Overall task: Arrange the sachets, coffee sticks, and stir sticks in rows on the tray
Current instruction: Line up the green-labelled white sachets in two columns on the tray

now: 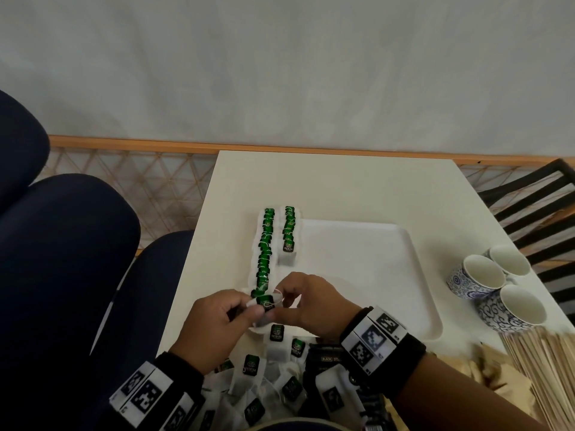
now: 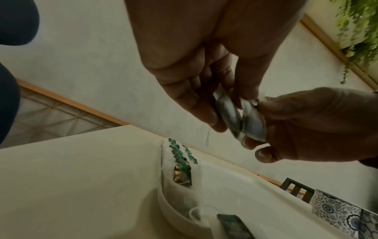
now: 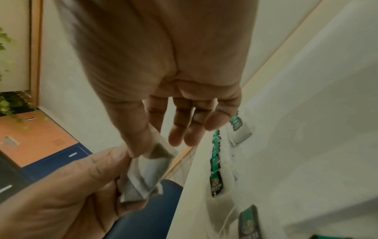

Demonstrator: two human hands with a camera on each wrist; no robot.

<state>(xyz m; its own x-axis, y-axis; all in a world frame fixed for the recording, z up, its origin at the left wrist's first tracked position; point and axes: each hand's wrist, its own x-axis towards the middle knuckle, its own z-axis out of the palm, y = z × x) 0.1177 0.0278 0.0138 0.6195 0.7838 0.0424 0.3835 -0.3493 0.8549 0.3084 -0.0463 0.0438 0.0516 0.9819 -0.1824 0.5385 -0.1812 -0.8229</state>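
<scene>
Both hands hold one white tea sachet with a green tag (image 1: 268, 303) just above the tray's near left corner. My left hand (image 1: 252, 309) pinches its lower end and my right hand (image 1: 284, 301) pinches its upper edge. In the left wrist view the sachet (image 2: 241, 119) sits between the left hand (image 2: 223, 111) and the right hand (image 2: 306, 126). The right wrist view shows the sachet (image 3: 151, 169) pinched by the right hand (image 3: 147, 142), with the other fingers spread. Two rows of green-tagged sachets (image 1: 264, 253) run along the left side of the white tray (image 1: 404, 275).
A loose pile of tea sachets (image 1: 264, 384) and black coffee sticks (image 1: 326, 357) lies at the table's near edge. Wooden stir sticks (image 1: 544, 368) lie at the near right. Three blue-patterned cups (image 1: 497, 284) stand right of the tray. Dark blue chair cushions (image 1: 62, 244) are on the left.
</scene>
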